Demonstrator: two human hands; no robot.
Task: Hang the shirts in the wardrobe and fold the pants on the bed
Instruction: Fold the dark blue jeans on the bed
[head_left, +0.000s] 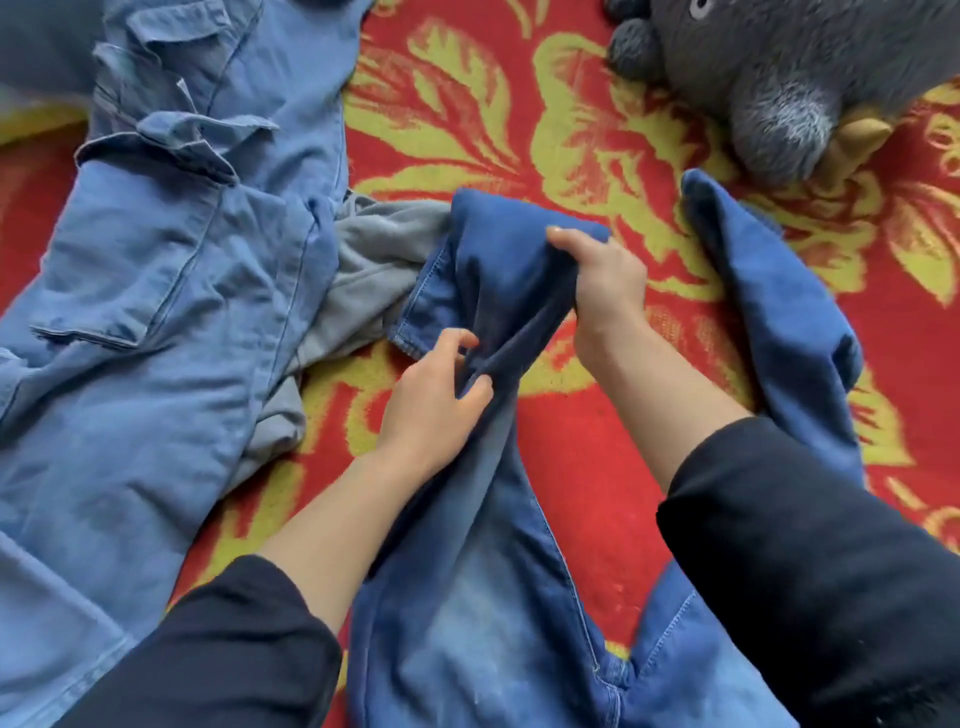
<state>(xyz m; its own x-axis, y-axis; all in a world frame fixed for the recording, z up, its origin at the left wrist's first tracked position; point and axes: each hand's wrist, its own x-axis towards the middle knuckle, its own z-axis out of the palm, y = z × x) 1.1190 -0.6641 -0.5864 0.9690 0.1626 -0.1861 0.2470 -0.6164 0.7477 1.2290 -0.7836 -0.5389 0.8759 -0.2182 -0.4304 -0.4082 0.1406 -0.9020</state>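
Dark blue denim pants (483, 597) lie at the near middle of the bed's red blanket with yellow flowers (571, 467), one leg stretched toward the far side, the other curving to the right edge. The left hand (431, 400) has its grip pinched on a fold of the stretched leg; the right hand (605, 280) has its grip closed round the leg's bunched end. Light blue cargo pants (156, 312) sprawl along the left edge, touching a grey fleece garment (374, 260). A grey plush toy (779, 78) sits at the far right corner.
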